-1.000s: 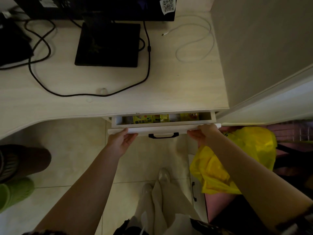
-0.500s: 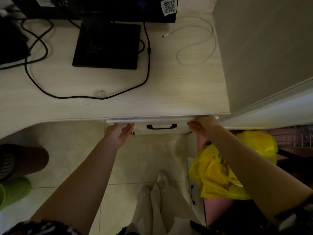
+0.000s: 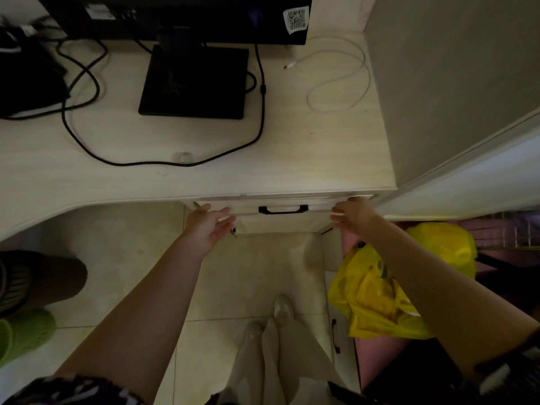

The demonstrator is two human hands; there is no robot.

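A: Where is the drawer (image 3: 280, 203) found, and how is it laid?

B: It is seen shut, flush under the front edge of the desk (image 3: 321, 159), near the desk's right corner. Its long axis runs left to right along that edge, and its front is turned toward the person. A black handle (image 3: 283, 209) is set level at the middle of the front.

A: How are the hands held?

B: Nothing is grasped. The left hand (image 3: 209, 226) is spread, palm up, at the left end of the front. The right hand (image 3: 352, 213) is held loose, fingers out, at the right end. Whether the front is touched cannot be told.

A: Can any writing be read?

B: Only a QR sticker (image 3: 295, 20) is made out, on the lower right corner of the monitor (image 3: 175, 16). No words can be read.

A: What is found around?

B: On the desk, a black cable (image 3: 260, 112) is looped round the monitor base (image 3: 194, 83), and a white cable (image 3: 342, 83) is coiled by the right edge. A yellow bag (image 3: 377, 302) is seen below the right forearm, and a green shoe (image 3: 26, 331) on the floor to the left. The drawer front is covered by nothing but the fingertips.
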